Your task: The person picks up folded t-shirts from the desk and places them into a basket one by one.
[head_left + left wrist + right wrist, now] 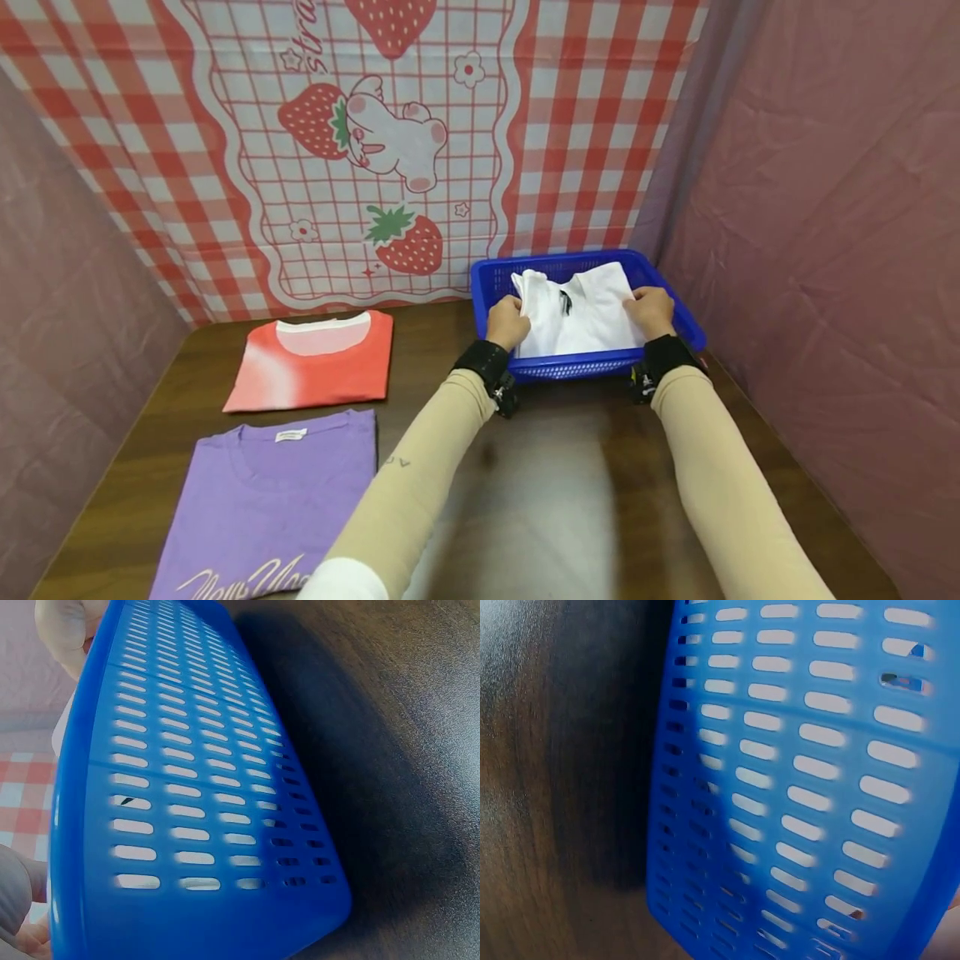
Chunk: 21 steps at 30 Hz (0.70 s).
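Left hand (pixel 507 323) and right hand (pixel 651 312) are gripping the folded white T-shirt (pixel 587 321) by opposite sides, and it's sitting inside the blue basket (pixel 573 364) (a purple T-shirt (pixel 281 496) is lying well apart)!

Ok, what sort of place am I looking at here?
Probably an indoor, makeshift curtained booth: pink drapes on both sides, a strawberry-print cloth hung behind, and a wood-look table between them.

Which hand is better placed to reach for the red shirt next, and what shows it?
Probably the left hand: it grips the side of the white shirt nearer the red shirt, while the right hand grips the far side, across the basket.
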Motion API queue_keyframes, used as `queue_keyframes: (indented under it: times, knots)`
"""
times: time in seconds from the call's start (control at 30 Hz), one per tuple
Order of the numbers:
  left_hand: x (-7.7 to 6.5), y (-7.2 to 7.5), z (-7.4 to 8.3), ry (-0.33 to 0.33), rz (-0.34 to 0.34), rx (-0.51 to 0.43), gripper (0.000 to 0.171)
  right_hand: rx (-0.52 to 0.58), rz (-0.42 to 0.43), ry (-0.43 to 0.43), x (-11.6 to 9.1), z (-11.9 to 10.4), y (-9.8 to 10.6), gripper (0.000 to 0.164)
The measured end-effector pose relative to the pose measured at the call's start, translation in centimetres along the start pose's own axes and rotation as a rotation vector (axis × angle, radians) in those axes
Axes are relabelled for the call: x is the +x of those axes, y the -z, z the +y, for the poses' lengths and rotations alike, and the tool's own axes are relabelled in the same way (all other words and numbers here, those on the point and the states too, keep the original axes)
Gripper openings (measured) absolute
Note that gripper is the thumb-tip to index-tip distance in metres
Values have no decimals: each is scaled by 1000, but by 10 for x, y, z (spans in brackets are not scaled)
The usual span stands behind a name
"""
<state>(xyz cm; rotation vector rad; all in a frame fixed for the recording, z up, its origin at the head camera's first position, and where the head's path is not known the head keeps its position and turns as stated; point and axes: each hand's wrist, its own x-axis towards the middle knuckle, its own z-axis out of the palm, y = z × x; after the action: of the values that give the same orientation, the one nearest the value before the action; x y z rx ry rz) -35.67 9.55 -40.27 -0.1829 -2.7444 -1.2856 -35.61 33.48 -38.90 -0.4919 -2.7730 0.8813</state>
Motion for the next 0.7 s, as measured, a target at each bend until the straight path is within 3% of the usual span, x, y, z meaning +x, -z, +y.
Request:
queue_keyframes:
  times: [0.7]
  knots:
    - [2, -6, 0, 25, -79, 56, 32, -3, -67, -17, -3, 1, -12, 35]
